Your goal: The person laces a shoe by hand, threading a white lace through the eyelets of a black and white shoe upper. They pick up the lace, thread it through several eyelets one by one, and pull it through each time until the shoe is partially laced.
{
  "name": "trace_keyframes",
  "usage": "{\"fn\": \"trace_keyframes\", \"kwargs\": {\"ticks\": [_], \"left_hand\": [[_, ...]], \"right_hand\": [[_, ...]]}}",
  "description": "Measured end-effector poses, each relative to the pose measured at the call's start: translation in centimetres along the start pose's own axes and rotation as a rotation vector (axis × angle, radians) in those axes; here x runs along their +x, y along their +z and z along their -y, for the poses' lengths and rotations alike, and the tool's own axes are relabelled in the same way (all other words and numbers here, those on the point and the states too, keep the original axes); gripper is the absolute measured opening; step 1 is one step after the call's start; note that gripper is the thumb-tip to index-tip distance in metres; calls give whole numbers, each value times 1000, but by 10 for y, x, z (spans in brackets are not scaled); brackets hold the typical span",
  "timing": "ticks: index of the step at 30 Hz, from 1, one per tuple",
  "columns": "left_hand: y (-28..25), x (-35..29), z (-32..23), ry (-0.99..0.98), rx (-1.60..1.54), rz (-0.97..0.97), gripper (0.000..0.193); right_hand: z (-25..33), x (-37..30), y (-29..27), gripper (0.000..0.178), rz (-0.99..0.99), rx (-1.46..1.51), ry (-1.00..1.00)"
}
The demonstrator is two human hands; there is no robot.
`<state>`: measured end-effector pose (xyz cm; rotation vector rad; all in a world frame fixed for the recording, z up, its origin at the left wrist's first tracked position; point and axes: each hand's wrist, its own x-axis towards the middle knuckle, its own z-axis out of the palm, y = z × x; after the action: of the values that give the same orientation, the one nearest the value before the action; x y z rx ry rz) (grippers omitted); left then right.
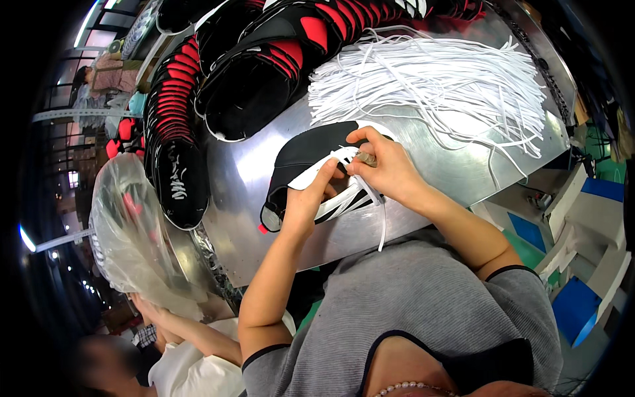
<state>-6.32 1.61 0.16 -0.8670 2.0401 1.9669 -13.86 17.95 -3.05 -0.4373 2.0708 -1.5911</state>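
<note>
A black shoe upper (311, 146) with white edging lies on the metal table in front of me. My left hand (309, 198) grips its near side, thumb and fingers closed around the white eyelet strip. Over the opening, my right hand (390, 169) pinches a small brownish stub (366, 159), perhaps a tool handle; its tip is hidden among the laces. White shoelace (382, 225) threads across the opening, and one end hangs down toward the table's near edge. A small red tab (263, 229) sticks out at the upper's left end.
A large pile of white shoelaces (430, 83) covers the back right of the metal table (245, 192). Nested black and red shoe uppers (173, 132) line the left and back. A co-worker's arm (192, 334) reaches toward a clear plastic bag (135, 225). White and blue bins (582, 264) stand at right.
</note>
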Motion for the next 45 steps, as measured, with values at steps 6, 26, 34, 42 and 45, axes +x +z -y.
{"fn": "trace_keyframes", "kwargs": {"ticks": [6, 26, 34, 42, 45], "left_hand": [[4, -4, 9, 203, 86, -117, 11], [3, -6, 13, 295, 86, -70, 14], [0, -6, 3, 195, 32, 123, 16], [-17, 8, -1, -6, -21, 157, 21], [-9, 3, -2, -2, -17, 109, 29]], "right_hand": [[8, -7, -1, 36, 54, -119, -130], [10, -1, -15, 9, 62, -420, -436], [20, 15, 0, 10, 180, -521, -369], [30, 28, -30, 15, 116, -57, -161], [-5, 33, -6, 17, 56, -90, -233]]}}
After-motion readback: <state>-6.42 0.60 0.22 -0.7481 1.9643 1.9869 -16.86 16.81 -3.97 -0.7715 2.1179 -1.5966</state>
